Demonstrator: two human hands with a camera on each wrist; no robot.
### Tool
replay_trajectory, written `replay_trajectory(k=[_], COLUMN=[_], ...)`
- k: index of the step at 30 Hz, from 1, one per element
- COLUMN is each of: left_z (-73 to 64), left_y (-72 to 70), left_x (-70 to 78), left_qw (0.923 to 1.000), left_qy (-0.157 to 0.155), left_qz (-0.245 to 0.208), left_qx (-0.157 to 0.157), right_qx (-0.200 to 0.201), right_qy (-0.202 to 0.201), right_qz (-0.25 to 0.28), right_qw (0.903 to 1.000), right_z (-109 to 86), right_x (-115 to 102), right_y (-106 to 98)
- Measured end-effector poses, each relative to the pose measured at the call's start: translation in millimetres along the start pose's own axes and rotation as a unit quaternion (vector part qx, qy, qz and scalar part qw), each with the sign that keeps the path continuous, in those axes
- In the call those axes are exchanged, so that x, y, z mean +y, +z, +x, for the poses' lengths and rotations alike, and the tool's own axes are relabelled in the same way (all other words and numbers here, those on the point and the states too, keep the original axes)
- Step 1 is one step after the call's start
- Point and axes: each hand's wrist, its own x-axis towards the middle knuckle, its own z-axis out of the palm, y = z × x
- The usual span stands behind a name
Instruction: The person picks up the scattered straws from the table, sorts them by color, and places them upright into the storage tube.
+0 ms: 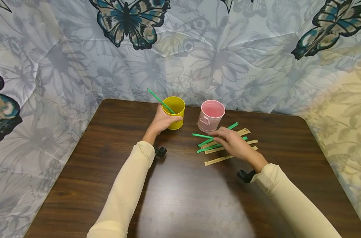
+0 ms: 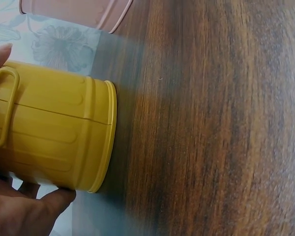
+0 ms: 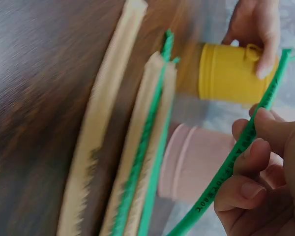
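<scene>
My left hand (image 1: 164, 119) grips a small yellow bucket (image 1: 178, 124) round its side. The bucket stands upright on the table, with a green wrapped straw (image 1: 156, 97) leaning out over its rim. Between thumb and fingers, my right hand (image 1: 232, 142) pinches another green wrapped straw (image 3: 226, 164), printed with dark lettering. That hand is above a loose pile of green and tan wrapped straws (image 1: 219, 160). Just behind the pile stands a pink bucket (image 1: 204, 124) with a small handle on its side; neither hand touches it.
The dark wooden table (image 1: 192, 198) ends at a back edge close behind both buckets. A butterfly-printed cloth (image 1: 156, 69) hangs behind it. Dark wrist cameras (image 1: 246, 176) sit on both wrists.
</scene>
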Motion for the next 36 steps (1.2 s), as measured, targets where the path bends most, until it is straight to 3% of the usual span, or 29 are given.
replay_trajectory(k=[5,10,16,24,29,36], left_z=[-0.5,-2.3,-3.0,-2.2,-2.4,-0.2], left_y=[-0.6,0.1,0.2,-2.3,-3.3,-1.2], left_x=[-0.7,-2.9,-2.6,-0.6,-0.4,-3.0], left_qw=[0.9999,0.9998,0.9998,0.9997,0.9999,0.9997], left_qy=[0.013,0.016,0.016,0.023,0.014,0.024], left_qz=[0.001,0.003,0.008,0.008,0.009,0.002], left_qx=[0.004,0.005,0.008,0.003,0.002,0.0], right_qx=[0.013,0.026,0.063,0.112,0.13,0.157], right_qy=[-0.029,-0.018,-0.027,-0.065,-0.058,-0.039], right_qz=[0.009,0.045,0.074,0.073,0.098,0.141], right_qw=[0.9995,0.9985,0.9949,0.9889,0.985,0.9766], right_z=[15.5,30.5,53.8,85.0,100.7,120.1], right_x=[-13,-32,-57,-86,-96,-110], right_y=[0,-7,-18,-29,-35,-40])
